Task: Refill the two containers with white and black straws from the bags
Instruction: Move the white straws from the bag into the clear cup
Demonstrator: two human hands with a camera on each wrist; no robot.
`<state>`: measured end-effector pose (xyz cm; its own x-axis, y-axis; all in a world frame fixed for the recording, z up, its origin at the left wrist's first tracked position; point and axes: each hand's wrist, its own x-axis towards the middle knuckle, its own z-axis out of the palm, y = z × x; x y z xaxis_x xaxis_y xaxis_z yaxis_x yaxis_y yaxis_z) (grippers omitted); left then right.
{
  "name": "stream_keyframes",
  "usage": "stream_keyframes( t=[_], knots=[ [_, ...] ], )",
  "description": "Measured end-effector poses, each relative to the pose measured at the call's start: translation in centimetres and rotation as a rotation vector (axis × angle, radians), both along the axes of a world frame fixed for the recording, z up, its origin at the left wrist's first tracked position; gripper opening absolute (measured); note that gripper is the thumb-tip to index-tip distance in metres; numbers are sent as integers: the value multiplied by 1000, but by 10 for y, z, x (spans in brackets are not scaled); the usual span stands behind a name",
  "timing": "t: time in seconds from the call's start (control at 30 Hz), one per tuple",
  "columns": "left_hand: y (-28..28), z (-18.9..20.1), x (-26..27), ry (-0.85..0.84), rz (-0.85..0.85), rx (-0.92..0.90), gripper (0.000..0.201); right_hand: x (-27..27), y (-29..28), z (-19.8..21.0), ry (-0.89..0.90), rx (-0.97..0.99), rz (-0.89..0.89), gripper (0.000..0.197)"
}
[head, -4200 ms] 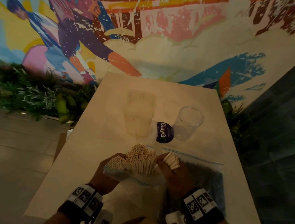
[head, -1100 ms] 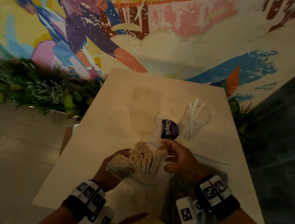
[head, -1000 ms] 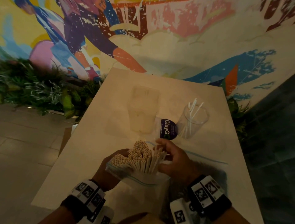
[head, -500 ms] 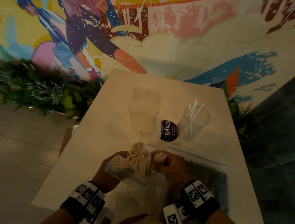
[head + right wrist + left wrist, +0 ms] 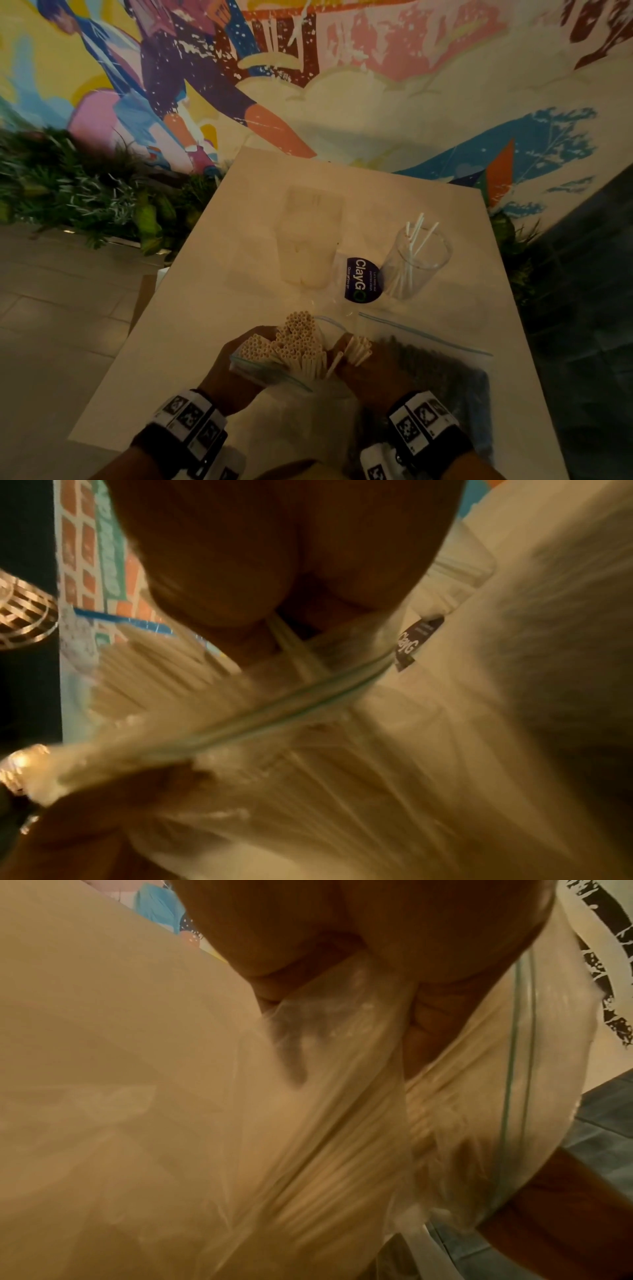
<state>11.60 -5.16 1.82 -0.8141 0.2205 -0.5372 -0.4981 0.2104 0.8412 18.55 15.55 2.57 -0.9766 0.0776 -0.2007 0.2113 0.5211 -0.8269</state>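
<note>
A clear zip bag of white straws stands at the table's near edge. My left hand grips the bag near its mouth. My right hand holds a small bunch of white straws pulled partly out of the bag. A round clear container at the right holds several thin white straws. A frosted square container stands left of it. A second zip bag with dark straws lies flat to the right.
A dark round ClayGo sticker sits between the two containers. The pale table ends at a painted wall behind; plants line the floor on the left. A dark tiled floor lies to the right.
Several straws went into the round container since the oldest frame. My right hand came back from the container to the bag and closed on a new bunch of white straws.
</note>
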Motion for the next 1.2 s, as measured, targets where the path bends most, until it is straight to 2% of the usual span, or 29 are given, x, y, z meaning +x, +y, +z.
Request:
stream_keyframes(
  t=[0.07,0.17,0.23,0.33,0.43,0.5,0.57,0.63,0.7,0.73,0.8,0.87,0.97,1.0,1.07,1.13,1.2],
  knots=[
    [0,7,4,-3,-11,74,35,-1,2,7,66,-26,-50,18],
    [-2,18,5,137,-96,127,29,1,6,11,170,-7,-106,20],
    [-7,22,3,193,-155,152,34,2,4,8,80,7,-4,19],
    [-12,14,3,269,-243,138,37,6,-1,5,-20,-56,116,29],
    [-9,20,4,307,-270,191,43,3,1,12,-13,-23,81,25],
    [-8,19,2,344,-244,212,37,3,3,18,12,-30,29,21],
    [-8,20,4,301,-198,187,28,1,6,26,16,-90,-62,18],
    [-6,26,3,304,-220,209,36,-1,8,33,49,-242,-132,24],
    [-3,30,1,280,-299,203,60,-3,10,40,117,-416,-180,35],
    [-4,31,1,288,-304,206,54,-4,11,42,157,-502,-198,36],
    [-8,29,1,340,-295,216,14,-6,12,45,222,-598,-219,32],
    [-13,11,1,372,-282,153,26,-7,11,51,254,-640,-225,28],
    [-13,5,-4,351,-322,143,21,-8,9,59,272,-683,-197,22],
    [-14,1,-6,346,-331,160,26,-8,7,61,283,-698,-190,19],
    [-17,-13,-6,359,-306,89,57,-10,5,65,313,-743,-177,19],
    [-20,-25,-8,317,-289,37,53,-11,4,74,363,-772,-164,32],
    [-20,-32,-11,258,-262,36,44,-13,7,91,406,-791,-158,36]
  ],
)
